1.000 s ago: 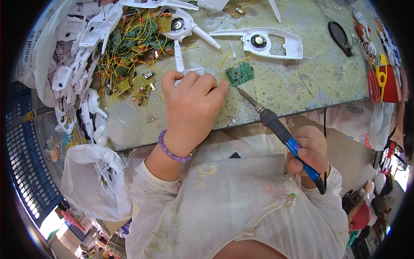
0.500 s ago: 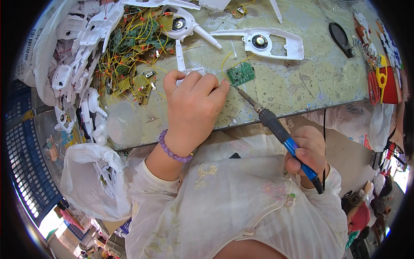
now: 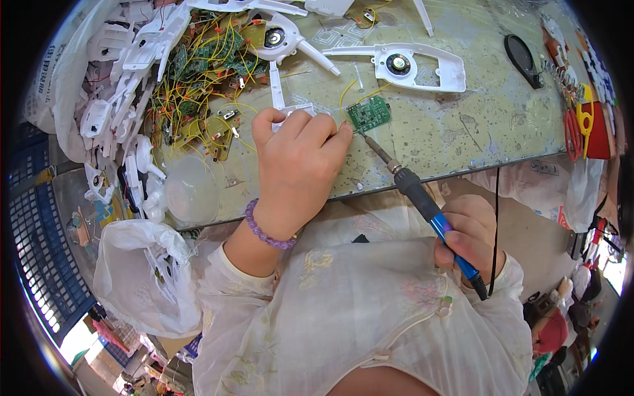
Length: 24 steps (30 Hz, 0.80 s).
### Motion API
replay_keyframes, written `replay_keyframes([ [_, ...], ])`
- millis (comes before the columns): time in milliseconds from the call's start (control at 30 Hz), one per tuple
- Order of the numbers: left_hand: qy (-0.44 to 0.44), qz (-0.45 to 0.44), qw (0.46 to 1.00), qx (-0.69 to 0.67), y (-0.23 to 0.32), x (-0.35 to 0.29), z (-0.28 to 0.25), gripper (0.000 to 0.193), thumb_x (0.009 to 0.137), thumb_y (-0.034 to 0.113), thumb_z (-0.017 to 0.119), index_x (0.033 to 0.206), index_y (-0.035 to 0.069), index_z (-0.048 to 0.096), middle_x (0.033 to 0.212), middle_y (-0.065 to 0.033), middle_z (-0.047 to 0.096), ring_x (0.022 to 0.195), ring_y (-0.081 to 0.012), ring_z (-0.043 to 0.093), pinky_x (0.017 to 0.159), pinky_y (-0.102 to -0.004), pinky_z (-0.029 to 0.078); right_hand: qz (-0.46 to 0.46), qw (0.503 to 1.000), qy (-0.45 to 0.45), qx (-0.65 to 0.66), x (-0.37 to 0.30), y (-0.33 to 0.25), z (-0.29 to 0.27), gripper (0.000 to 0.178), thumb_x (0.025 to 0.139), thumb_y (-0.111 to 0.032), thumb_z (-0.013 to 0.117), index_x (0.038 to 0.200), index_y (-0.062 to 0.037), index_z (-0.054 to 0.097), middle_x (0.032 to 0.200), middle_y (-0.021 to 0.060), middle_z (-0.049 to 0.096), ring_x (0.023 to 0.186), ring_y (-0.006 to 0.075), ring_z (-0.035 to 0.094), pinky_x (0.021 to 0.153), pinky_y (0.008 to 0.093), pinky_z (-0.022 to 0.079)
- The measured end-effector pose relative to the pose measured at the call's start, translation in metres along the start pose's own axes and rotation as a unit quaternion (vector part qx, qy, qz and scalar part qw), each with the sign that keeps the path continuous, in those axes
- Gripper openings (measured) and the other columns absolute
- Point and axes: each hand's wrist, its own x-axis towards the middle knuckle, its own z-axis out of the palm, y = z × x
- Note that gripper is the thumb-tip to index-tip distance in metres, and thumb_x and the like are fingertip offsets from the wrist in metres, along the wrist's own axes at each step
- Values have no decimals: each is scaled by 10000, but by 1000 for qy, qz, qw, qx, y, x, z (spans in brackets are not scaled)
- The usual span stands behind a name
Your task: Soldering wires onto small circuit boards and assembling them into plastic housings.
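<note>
My right hand (image 3: 470, 231) is wrapped round a soldering iron (image 3: 416, 188) with a blue and black handle. Its tip meets the lower left edge of a small green circuit board (image 3: 369, 114) lying on the worktable. At that same corner, the fingertips of my left hand (image 3: 300, 158) are pinched together; whatever they hold is too small or hidden to name. Yellow wires run from the board's upper side. Partly behind my left fingers lies a white plastic part (image 3: 277, 89). A white plastic housing with a round speaker (image 3: 398, 64) rests beyond the board.
To the left lie a heap of circuit boards with yellow wires (image 3: 198, 72) and piled white plastic shells (image 3: 132, 59). A clear round lid or dish (image 3: 191, 189) sits near the table's front edge, above a white plastic bag (image 3: 142, 277). Scissors (image 3: 572, 132) and other tools stand at the right.
The soldering iron's handle and my right hand have shifted slightly left, while its tip stays at the board's edge. My left hand has barely moved.
</note>
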Motion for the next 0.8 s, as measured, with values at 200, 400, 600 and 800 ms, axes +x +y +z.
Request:
replay_keyframes([
  [200,21,3,1000,3,-1,1,2,157,674,112,748,814,164,697,686,36,501,686,-154,516,757,-377,338,-42,999,-8,-20,1,1,3,328,861,-265,680,985,-38,478,703,88,572,543,206,548,397,296,420],
  [400,24,3,1000,9,0,2,3,121,692,118,745,794,159,693,685,33,500,688,-154,516,760,-376,336,-49,999,4,-16,-1,-2,-4,322,875,-276,664,970,-39,468,717,99,578,551,212,553,403,301,426],
  [600,22,0,1000,2,0,2,2,102,703,113,739,785,154,692,678,36,501,679,-150,515,764,-376,335,-16,1000,-3,-23,-4,-6,-10,326,893,-290,643,962,-32,456,747,115,589,562,239,564,420,331,444],
  [800,24,-56,997,-39,6,8,-9,149,697,151,759,829,133,693,840,-3,581,825,-206,546,819,-375,352,7,999,26,-29,-13,-8,-13,334,897,-299,641,1001,-43,453,782,121,601,589,255,581,456,353,454],
])
